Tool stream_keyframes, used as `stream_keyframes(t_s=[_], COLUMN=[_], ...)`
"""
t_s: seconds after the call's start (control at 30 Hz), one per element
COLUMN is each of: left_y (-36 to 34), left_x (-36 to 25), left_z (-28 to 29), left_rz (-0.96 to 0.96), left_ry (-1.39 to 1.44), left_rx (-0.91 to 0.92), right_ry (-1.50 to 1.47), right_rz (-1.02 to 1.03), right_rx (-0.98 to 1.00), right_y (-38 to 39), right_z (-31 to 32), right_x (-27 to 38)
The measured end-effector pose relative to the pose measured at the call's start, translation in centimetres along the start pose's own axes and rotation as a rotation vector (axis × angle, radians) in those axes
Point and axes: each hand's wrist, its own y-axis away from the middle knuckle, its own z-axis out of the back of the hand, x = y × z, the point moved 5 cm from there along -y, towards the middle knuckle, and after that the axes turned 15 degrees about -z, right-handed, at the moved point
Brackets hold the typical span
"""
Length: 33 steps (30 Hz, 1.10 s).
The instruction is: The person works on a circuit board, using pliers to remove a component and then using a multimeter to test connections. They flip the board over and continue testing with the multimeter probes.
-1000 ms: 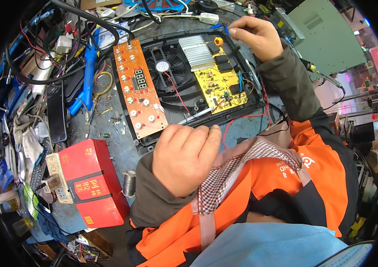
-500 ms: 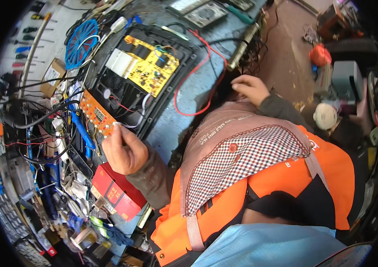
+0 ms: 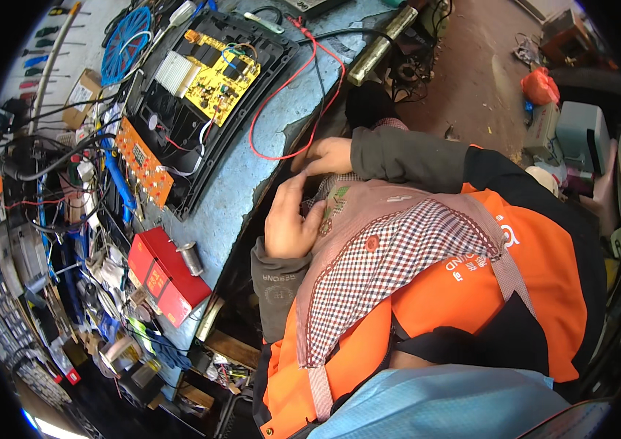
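My left hand [image 3: 287,219] lies flat against the top of my checked apron [image 3: 391,256] at the bench edge, fingers pointing up, nothing visible in it. My right hand [image 3: 325,155] is just above it, fingers curled toward the apron's upper edge and nearly touching the left fingertips. Whether it pinches anything is hidden. On the blue bench [image 3: 252,175] to the left lies an opened black cooker housing [image 3: 171,117] with a yellow circuit board [image 3: 223,73] and an orange control board [image 3: 142,161]. A red wire [image 3: 288,95] loops from the housing toward my hands.
Two red boxes [image 3: 164,282] and a small metal cylinder [image 3: 192,257] sit near the bench's front edge. A blue wire coil [image 3: 126,44] and a brass tube [image 3: 380,44] lie at the back. Cables and tools crowd the left side. An orange bag [image 3: 541,84] lies on the floor.
My left hand came off the orange control board and moved to the apron. My right hand shifted left to meet it at the bench edge. The view swung further right.
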Motion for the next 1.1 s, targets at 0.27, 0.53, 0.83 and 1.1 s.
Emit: stream_keyframes(t_s=[0.27, 0.53, 0.83, 1.1], left_y=[9.7, 8.7, 6.0, 8.1], left_x=[9.5, 11.6, 12.3, 12.5], left_z=[-2.9, -5.3, -5.5, -5.8], left_rz=[0.3, 0.346, 0.28, 0.461], left_ry=[-0.216, -0.025, -0.108, -0.043], left_rx=[-0.006, 0.064, 0.13, 0.181], right_ry=[-0.171, -0.196, 1.12, 0.102], right_rz=[-0.159, -0.118, -0.987, -0.753], right_rx=[-0.804, -1.057, -0.236, -0.862], right_y=[-0.4, 1.5, 4.4, 12.3], right_z=[6.1, 21.8, 18.3, 14.0], right_x=[-9.6, -16.9, -41.8, -45.8])
